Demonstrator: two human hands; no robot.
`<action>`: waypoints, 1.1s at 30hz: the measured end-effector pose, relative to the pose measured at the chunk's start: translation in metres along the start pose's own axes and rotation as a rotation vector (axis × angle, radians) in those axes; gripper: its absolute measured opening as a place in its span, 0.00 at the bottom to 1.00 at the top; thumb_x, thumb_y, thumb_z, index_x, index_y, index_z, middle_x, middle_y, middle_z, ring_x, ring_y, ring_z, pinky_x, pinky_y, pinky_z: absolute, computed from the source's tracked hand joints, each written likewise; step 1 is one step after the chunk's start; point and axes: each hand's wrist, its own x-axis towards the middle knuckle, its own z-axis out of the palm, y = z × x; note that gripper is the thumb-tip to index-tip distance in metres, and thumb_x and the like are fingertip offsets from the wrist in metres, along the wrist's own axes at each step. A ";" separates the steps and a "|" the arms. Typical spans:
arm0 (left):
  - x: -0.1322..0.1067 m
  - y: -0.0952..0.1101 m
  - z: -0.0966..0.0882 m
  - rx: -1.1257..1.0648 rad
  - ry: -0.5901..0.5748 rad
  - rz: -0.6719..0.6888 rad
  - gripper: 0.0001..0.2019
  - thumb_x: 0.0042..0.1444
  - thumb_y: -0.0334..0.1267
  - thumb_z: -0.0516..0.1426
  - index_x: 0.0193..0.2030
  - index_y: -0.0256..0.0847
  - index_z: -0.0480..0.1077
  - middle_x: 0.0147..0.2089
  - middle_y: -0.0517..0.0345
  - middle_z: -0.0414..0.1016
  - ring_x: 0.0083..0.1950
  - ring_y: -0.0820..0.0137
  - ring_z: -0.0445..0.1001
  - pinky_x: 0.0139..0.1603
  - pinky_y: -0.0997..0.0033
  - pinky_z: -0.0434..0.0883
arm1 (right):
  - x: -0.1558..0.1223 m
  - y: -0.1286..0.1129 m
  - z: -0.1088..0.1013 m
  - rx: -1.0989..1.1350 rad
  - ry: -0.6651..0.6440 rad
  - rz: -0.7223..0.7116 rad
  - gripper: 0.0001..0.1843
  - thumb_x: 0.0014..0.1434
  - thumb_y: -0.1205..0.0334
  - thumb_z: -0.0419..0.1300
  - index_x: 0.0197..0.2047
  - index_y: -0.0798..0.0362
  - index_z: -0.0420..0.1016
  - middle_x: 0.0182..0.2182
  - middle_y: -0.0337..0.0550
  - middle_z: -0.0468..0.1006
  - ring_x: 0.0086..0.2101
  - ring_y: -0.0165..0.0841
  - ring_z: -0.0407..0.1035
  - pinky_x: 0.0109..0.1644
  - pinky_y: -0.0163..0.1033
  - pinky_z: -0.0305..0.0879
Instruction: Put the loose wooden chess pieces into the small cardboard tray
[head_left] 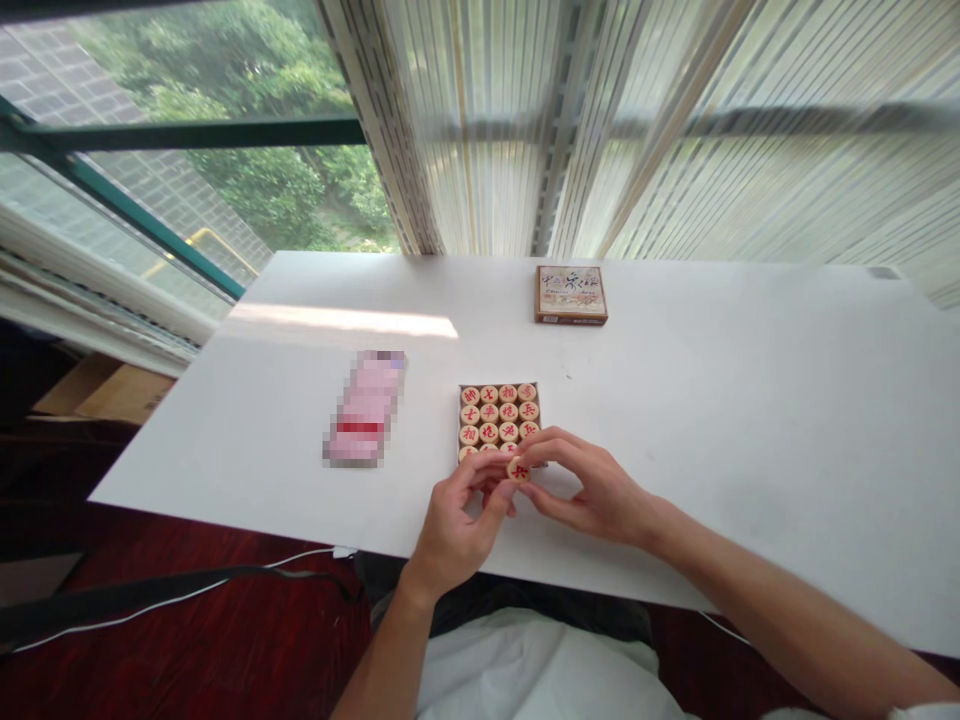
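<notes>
A round xiangqi piece (518, 470) with a red character on its face is pinched between both hands, just above the near edge of an open box (460, 420). My left hand (465, 520) has its thumb and fingertips on the piece's left side. From the right, the thumb and index finger of my right hand (592, 485) close around it. Inside the box, pale wooden xiangqi pieces (489, 412) with red characters stand in neat rows, faces up. My fingers partly cover the nearest row.
Farther back on the white table (712, 400) lies a decorated xiangqi box lid or carton (571, 295). A pink, pixelated flat object (367, 410) rests left of the open box. Windows and vertical blinds (487, 130) rise behind the table. A white cable (187, 595) runs below its left side.
</notes>
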 end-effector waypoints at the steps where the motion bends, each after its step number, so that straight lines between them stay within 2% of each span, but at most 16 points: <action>1: 0.000 0.000 0.000 0.006 0.003 0.003 0.13 0.67 0.39 0.58 0.56 0.41 0.69 0.49 0.50 0.81 0.35 0.73 0.79 0.40 0.71 0.79 | 0.000 0.000 0.000 0.007 0.006 0.008 0.14 0.64 0.69 0.62 0.52 0.49 0.72 0.46 0.47 0.78 0.47 0.33 0.76 0.50 0.39 0.77; 6: -0.004 0.002 -0.001 0.066 0.028 0.035 0.15 0.67 0.38 0.58 0.58 0.43 0.66 0.46 0.52 0.81 0.34 0.72 0.79 0.40 0.70 0.78 | -0.002 0.006 -0.005 -0.028 0.059 0.048 0.19 0.65 0.69 0.61 0.58 0.48 0.73 0.48 0.48 0.77 0.45 0.33 0.76 0.48 0.40 0.78; 9: -0.005 0.006 -0.008 0.156 0.115 0.123 0.12 0.67 0.36 0.58 0.56 0.43 0.69 0.43 0.54 0.81 0.33 0.72 0.78 0.40 0.70 0.77 | 0.000 0.010 -0.009 -0.078 0.124 0.066 0.19 0.66 0.68 0.60 0.59 0.47 0.74 0.49 0.48 0.76 0.42 0.32 0.76 0.46 0.40 0.78; 11: -0.002 0.009 -0.017 0.264 0.213 0.224 0.09 0.66 0.35 0.58 0.52 0.43 0.71 0.43 0.54 0.80 0.37 0.70 0.78 0.44 0.67 0.76 | 0.002 0.012 -0.011 -0.104 0.165 0.088 0.17 0.66 0.67 0.60 0.57 0.47 0.75 0.47 0.47 0.76 0.39 0.31 0.76 0.44 0.39 0.78; 14: 0.006 0.010 -0.033 0.513 0.293 0.377 0.12 0.63 0.36 0.61 0.53 0.45 0.71 0.51 0.51 0.78 0.52 0.61 0.76 0.55 0.58 0.75 | 0.005 0.013 -0.013 -0.129 0.179 0.125 0.11 0.67 0.67 0.60 0.51 0.48 0.77 0.43 0.46 0.76 0.37 0.31 0.75 0.43 0.40 0.78; 17: 0.013 0.006 -0.047 0.724 0.224 0.388 0.23 0.60 0.40 0.65 0.60 0.46 0.67 0.64 0.47 0.70 0.66 0.55 0.68 0.68 0.47 0.66 | 0.005 0.013 -0.015 -0.151 0.172 0.152 0.09 0.67 0.67 0.58 0.47 0.49 0.77 0.42 0.46 0.76 0.41 0.33 0.75 0.44 0.40 0.77; 21: 0.015 -0.003 -0.053 0.788 0.101 0.269 0.32 0.60 0.45 0.65 0.68 0.47 0.60 0.73 0.45 0.59 0.73 0.54 0.60 0.72 0.46 0.62 | 0.005 0.015 -0.017 -0.147 0.176 0.170 0.07 0.67 0.67 0.59 0.45 0.49 0.77 0.41 0.45 0.75 0.41 0.33 0.74 0.44 0.40 0.76; 23: 0.015 -0.007 -0.052 0.793 0.076 0.246 0.32 0.60 0.44 0.64 0.69 0.47 0.58 0.74 0.46 0.58 0.74 0.54 0.60 0.73 0.46 0.62 | 0.005 0.016 -0.018 -0.147 0.180 0.184 0.06 0.67 0.66 0.59 0.44 0.48 0.77 0.41 0.45 0.74 0.40 0.33 0.74 0.43 0.40 0.77; 28: 0.015 -0.010 -0.049 0.797 0.065 0.244 0.29 0.63 0.42 0.62 0.68 0.48 0.59 0.72 0.47 0.62 0.73 0.56 0.62 0.73 0.46 0.63 | 0.005 0.016 -0.019 -0.158 0.190 0.225 0.05 0.67 0.63 0.61 0.43 0.48 0.78 0.40 0.44 0.73 0.38 0.33 0.73 0.41 0.40 0.77; 33: 0.014 -0.010 -0.051 0.773 0.074 0.230 0.28 0.62 0.42 0.62 0.68 0.48 0.60 0.71 0.47 0.65 0.71 0.57 0.66 0.71 0.48 0.65 | 0.003 0.018 -0.020 -0.147 0.179 0.255 0.05 0.67 0.63 0.61 0.43 0.47 0.79 0.40 0.45 0.72 0.40 0.35 0.72 0.39 0.39 0.77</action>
